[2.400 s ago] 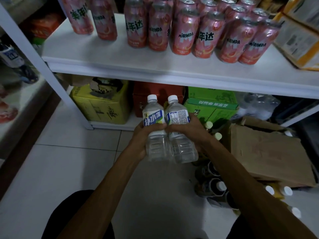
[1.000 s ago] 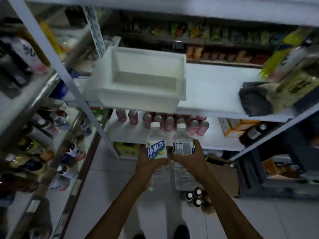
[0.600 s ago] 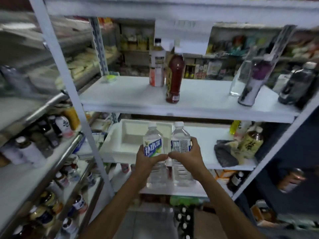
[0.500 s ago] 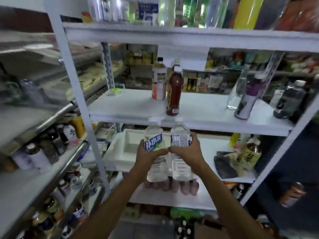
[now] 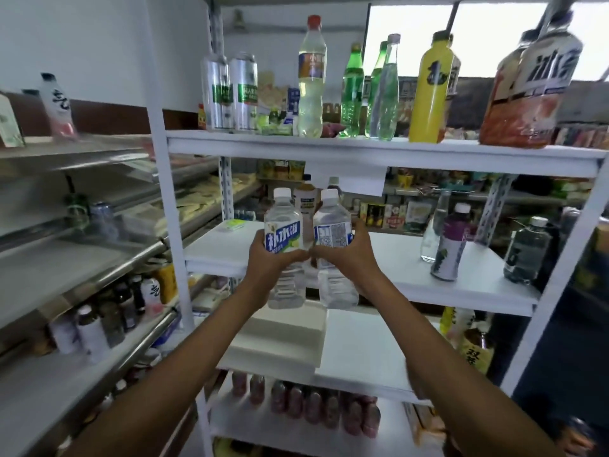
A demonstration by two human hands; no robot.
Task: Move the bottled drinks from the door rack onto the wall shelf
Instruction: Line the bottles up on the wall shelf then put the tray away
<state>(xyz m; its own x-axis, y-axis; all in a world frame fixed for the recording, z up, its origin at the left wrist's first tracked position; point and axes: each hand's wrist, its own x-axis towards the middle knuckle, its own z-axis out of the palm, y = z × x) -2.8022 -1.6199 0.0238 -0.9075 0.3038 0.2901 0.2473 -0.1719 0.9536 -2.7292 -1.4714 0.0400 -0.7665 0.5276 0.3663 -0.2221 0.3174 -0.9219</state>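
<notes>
Standing tall, the white shelf (image 5: 168, 199) had a middle board (image 5: 395, 258) with lots of bare room; that board lay straight ahead of both hands; just under the middle board sat a white tub (image 5: 276, 341), and I could not tell what was in it; the left hand (image 5: 267, 262) was wrapped round the left water bottle (image 5: 283, 237), the right hand (image 5: 346, 255) round the right water bottle (image 5: 331, 230); both bottles stood straight up, caps on top, side by side, in front of the board's front edge, their bottoms lower than it; I think they needed to go up a little, then forward; both hands looked just as near; a purple bottle (image 5: 449, 245) stood at the board's right end, well off to the side.
</notes>
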